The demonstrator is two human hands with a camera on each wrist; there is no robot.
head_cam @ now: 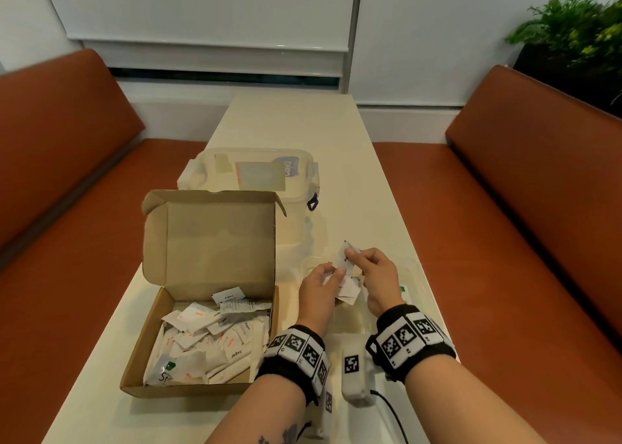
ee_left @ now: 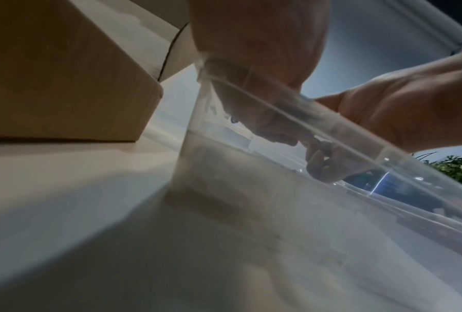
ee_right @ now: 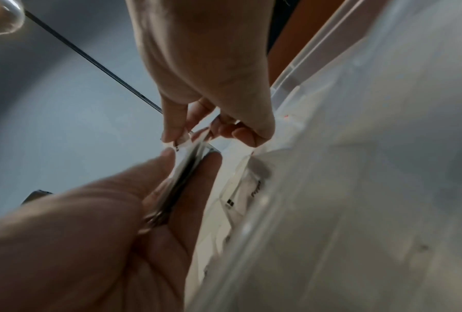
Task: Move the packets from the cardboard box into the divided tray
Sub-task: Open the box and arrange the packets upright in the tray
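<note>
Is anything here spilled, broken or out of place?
Nothing stands out. The packets in the cardboard box lie in a loose jumble, but all inside it. Both hands, the left hand and the right hand, hold a few packets over the clear divided tray. None lies loose on the table.

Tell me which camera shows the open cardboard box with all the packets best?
The head view. It looks down into the cardboard box, so its raised lid and the heap of packets inside show. The left wrist view catches only a blurry brown outside wall, no packets. The right wrist view does not show the box.
</note>
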